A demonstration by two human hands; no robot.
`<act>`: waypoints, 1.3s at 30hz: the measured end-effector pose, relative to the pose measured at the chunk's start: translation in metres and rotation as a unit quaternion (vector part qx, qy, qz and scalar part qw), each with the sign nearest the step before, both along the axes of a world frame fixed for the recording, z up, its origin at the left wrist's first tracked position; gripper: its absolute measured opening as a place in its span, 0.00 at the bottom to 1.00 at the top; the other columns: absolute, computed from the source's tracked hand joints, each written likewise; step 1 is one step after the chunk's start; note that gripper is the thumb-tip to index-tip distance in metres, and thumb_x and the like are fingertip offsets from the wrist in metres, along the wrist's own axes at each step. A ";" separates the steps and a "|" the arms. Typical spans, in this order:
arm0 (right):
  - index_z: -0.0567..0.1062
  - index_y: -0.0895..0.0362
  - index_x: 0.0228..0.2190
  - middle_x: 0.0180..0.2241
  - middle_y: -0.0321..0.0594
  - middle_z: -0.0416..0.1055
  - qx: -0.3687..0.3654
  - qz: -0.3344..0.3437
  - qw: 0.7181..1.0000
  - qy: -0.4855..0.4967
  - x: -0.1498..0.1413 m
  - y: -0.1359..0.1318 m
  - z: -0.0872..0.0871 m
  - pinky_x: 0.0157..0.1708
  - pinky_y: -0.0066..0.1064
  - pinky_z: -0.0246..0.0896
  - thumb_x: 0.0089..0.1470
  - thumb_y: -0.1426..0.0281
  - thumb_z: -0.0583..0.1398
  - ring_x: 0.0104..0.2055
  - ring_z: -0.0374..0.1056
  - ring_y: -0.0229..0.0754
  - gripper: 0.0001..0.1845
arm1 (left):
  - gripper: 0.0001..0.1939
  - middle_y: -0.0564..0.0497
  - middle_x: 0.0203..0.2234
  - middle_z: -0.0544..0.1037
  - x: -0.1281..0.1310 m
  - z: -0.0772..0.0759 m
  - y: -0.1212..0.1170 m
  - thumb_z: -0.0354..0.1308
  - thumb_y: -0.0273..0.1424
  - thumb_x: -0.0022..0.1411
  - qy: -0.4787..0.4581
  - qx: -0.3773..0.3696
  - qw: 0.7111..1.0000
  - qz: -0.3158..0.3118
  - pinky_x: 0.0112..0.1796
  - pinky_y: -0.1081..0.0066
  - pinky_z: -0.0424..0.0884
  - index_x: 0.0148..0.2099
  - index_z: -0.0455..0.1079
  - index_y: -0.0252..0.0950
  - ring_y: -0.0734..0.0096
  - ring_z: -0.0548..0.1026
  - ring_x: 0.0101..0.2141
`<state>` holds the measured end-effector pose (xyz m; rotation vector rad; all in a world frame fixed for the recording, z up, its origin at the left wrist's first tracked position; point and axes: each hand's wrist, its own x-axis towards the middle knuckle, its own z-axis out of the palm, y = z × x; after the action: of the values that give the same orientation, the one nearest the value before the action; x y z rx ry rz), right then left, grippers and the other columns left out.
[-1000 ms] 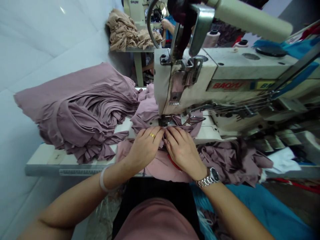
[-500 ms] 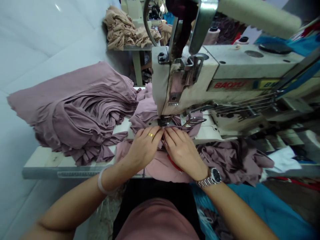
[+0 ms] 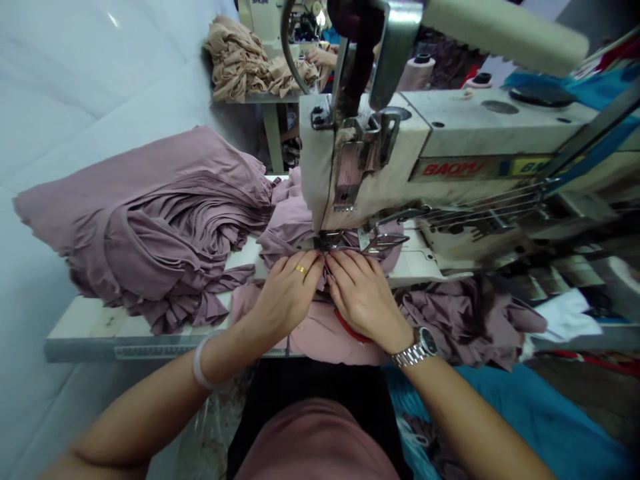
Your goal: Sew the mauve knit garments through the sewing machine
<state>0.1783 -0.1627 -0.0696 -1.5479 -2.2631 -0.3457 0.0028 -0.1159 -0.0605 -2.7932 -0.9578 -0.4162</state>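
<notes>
Left hand (image 3: 287, 293) and right hand (image 3: 365, 300) are both clutching a bunch of mauve knit fabric (image 3: 320, 330) right up against the presser foot (image 3: 327, 241) of the Baoyu sewing machine (image 3: 480, 127).

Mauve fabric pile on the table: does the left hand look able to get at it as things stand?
Probably yes: the left hand rests on cloth by the presser foot, and the pile lies close beside it on the same table, with nothing visible between them.
</notes>
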 end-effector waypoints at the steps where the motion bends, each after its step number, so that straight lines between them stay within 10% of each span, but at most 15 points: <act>1: 0.68 0.65 0.55 0.56 0.51 0.67 0.000 -0.003 1.000 0.000 0.000 0.000 0.000 0.53 0.46 0.56 0.63 0.69 0.51 0.56 0.60 0.52 0.22 | 0.20 0.37 0.56 0.69 0.000 -0.001 0.001 0.47 0.24 0.68 -0.001 0.002 1.000 -0.002 0.51 0.58 0.66 0.60 0.64 0.26 0.56 0.68 0.54; 16: 0.75 0.62 0.42 0.41 0.46 0.74 0.032 0.040 0.991 0.120 0.001 -0.001 -0.001 0.45 0.39 0.63 0.61 0.74 0.55 0.44 0.64 0.44 0.11 | 0.10 0.45 0.44 0.78 -0.009 0.001 0.010 0.53 0.27 0.68 -0.090 0.031 0.990 -0.101 0.44 0.62 0.73 0.47 0.73 0.31 0.61 0.75 0.43; 39: 0.74 0.61 0.49 0.49 0.44 0.73 -0.021 0.048 0.990 0.133 0.021 0.016 -0.004 0.51 0.40 0.65 0.62 0.75 0.53 0.50 0.67 0.45 0.16 | 0.14 0.46 0.48 0.77 -0.012 0.005 0.035 0.50 0.34 0.71 -0.068 -0.010 0.993 -0.094 0.46 0.63 0.68 0.52 0.69 0.34 0.64 0.74 0.47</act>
<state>0.1990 -0.1470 -0.0732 -1.4059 -2.1387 -0.0598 -0.0096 -0.0810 -0.0560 -2.9168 -0.7277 -0.6327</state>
